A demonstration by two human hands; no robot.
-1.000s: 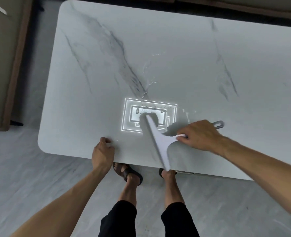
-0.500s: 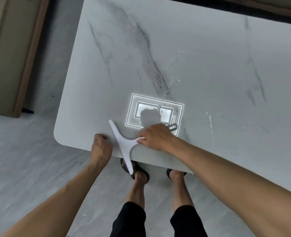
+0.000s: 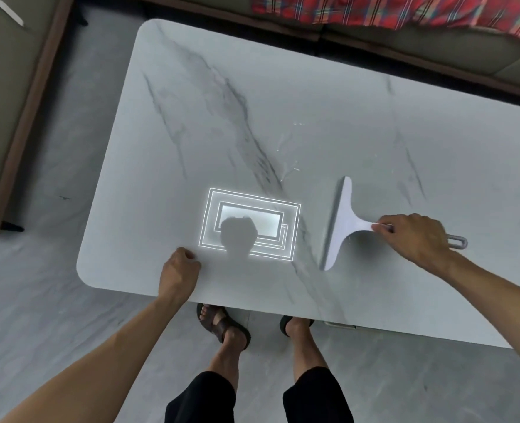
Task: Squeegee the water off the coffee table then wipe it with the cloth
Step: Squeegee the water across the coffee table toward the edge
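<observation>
Now your right hand, gripping the squeegee, has swung it back right after that stroke off the desk's near-left edge; left hand rests clenched there, empty. Next pass, probably.

White squeegee blade-down on marble coffee table

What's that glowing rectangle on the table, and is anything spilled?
The rectangle looks like a ceiling light's reflection, with a head's shadow across it. A few water streaks glint on the table beyond the squeegee.
</observation>
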